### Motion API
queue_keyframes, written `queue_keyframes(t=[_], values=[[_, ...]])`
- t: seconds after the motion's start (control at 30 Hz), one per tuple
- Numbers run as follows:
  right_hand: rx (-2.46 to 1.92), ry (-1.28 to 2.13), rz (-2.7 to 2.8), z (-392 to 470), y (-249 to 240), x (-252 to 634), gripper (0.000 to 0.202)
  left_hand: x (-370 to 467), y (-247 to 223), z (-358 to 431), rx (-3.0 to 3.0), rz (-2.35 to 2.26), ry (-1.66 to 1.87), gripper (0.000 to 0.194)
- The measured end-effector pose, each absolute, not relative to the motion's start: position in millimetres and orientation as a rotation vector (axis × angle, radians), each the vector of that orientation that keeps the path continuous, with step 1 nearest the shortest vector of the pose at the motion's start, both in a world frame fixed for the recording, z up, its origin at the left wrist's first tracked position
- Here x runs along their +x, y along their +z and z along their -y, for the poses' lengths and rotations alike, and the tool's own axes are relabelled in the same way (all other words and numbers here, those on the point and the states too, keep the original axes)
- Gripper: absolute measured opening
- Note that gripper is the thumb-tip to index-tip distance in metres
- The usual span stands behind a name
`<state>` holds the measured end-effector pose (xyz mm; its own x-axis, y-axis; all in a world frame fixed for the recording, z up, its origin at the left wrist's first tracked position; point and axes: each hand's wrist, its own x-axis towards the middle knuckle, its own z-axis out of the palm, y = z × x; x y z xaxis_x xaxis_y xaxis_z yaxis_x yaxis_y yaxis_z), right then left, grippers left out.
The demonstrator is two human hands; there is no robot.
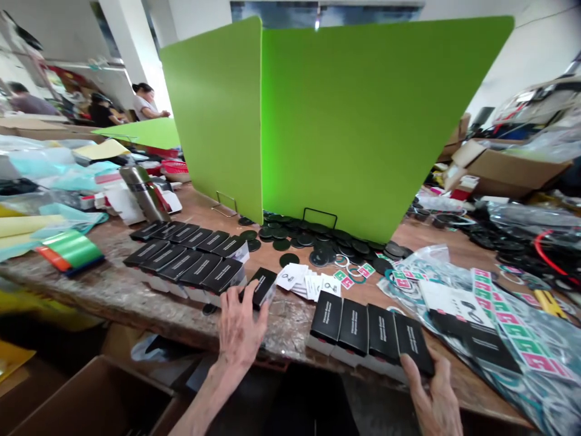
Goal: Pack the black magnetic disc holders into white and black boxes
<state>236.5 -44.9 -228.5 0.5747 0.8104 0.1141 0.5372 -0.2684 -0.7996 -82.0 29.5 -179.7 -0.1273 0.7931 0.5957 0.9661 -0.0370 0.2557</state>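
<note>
My left hand [240, 324] is closed round a small black-topped box [264, 287], just right of two rows of similar boxes [186, 264] on the left of the table. At the right, my right hand [431, 387] grips the end box [414, 342] of a short row of black-and-white boxes [353, 325], thumb on its near side and fingers at its right side. Between the two groups lies a loose pile of white printed leaflets [308, 282]. Behind them, many black discs [320, 236] are spread along the foot of the green panels.
Green upright panels [363, 121] stand at the back of the table [290, 330]. A steel flask [144, 192] and green-orange rolls [72, 250] lie left. Plastic bags with rings [499, 351] and sticker sheets cover the right. An open carton [91, 402] is below; people work far left.
</note>
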Motion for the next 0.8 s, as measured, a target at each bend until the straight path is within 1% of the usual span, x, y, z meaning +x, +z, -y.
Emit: queue_keyframes(t=[0.1, 0.17, 0.27, 0.33, 0.4, 0.47, 0.57, 0.7, 0.8], values=[[-1.912, 0.41, 1.082, 45, -223, 233, 0.068, -50, -185, -14, -2.007, 2.011, -1.242, 0.038], [-1.907, 0.426, 1.087, 46, -221, 234, 0.066, -31, -187, -5, -2.13, 2.06, -1.394, 0.039], [-1.915, 0.486, 1.1, 48, -218, 237, 0.061, -21, -184, -2, -2.259, 2.26, -1.547, 0.05], [-1.884, 0.468, 1.158, 50, -219, 242, 0.058, -26, -181, -7, -2.405, 2.45, -1.572, 0.057], [-1.842, 0.373, 1.292, 51, -221, 247, 0.061, -34, -178, -14, -2.521, 2.579, -1.582, 0.06], [-1.826, 0.287, 1.456, 50, -225, 252, 0.062, -39, -177, -20, -2.519, 2.629, -1.61, 0.065], [-1.81, 0.274, 1.614, 49, -232, 259, 0.06, -41, -175, -25, -2.455, 2.652, -1.625, 0.071], [-1.834, 0.269, 1.591, 51, -240, 261, 0.059, -43, -174, -28, -2.464, 2.667, -1.679, 0.069], [-1.899, 0.267, 1.54, 53, -240, 260, 0.049, -50, -185, -31, -2.541, 2.704, -1.717, 0.066]])
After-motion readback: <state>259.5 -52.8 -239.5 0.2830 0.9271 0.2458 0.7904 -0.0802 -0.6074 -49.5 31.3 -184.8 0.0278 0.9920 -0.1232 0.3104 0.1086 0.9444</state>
